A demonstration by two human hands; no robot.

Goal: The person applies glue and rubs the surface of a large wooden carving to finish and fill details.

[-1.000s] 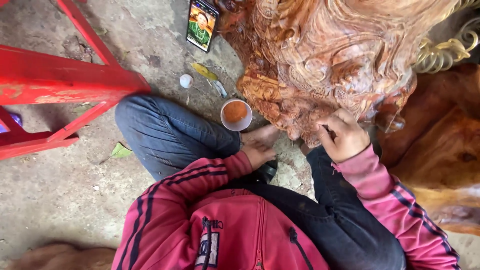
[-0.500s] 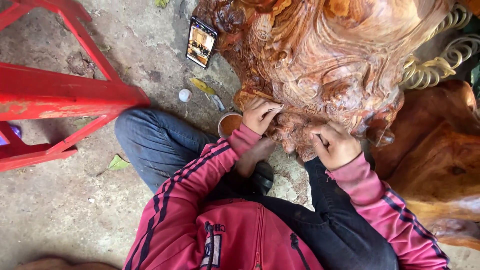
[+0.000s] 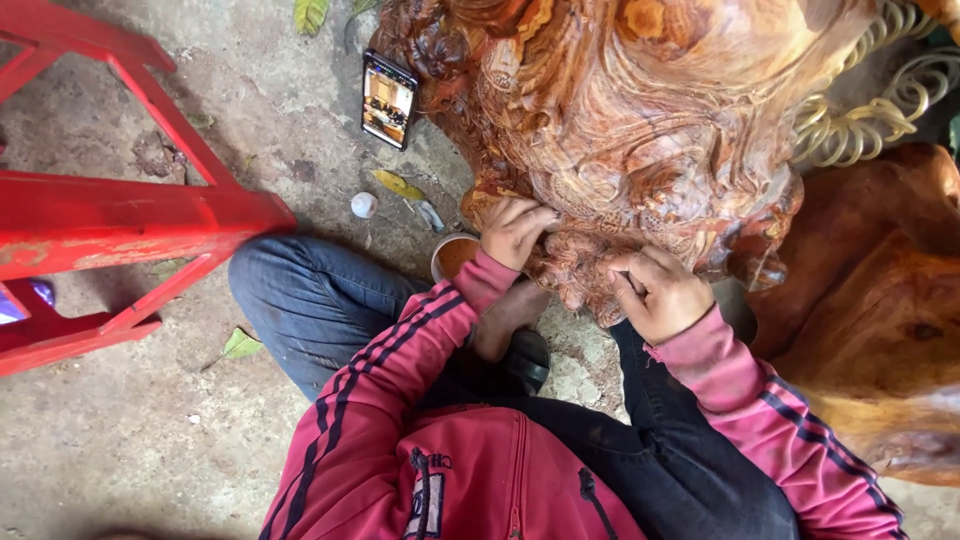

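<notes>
A large carved wooden sculpture (image 3: 640, 130) with reddish swirling grain stands in front of me as I sit on the ground. My left hand (image 3: 513, 231) rests on its lower left edge with the fingers curled against the wood; I cannot tell if it holds anything. My right hand (image 3: 655, 293) presses on the carving's bottom edge, closed in a fist with the thumb on the index finger and nothing visible in it. A small cup (image 3: 452, 256) of orange-brown stuff sits just behind my left wrist, partly hidden.
A red metal frame (image 3: 120, 215) stands at the left on the concrete floor. A phone (image 3: 388, 99) with a lit screen leans by the carving. A small white cap (image 3: 363, 204) and leaves lie nearby. Another smooth wooden piece (image 3: 880, 300) sits at the right.
My left hand has risen from near my lap to the carving's lower left edge, now covering part of the cup. The right hand has stayed on the carving. The view has moved closer.
</notes>
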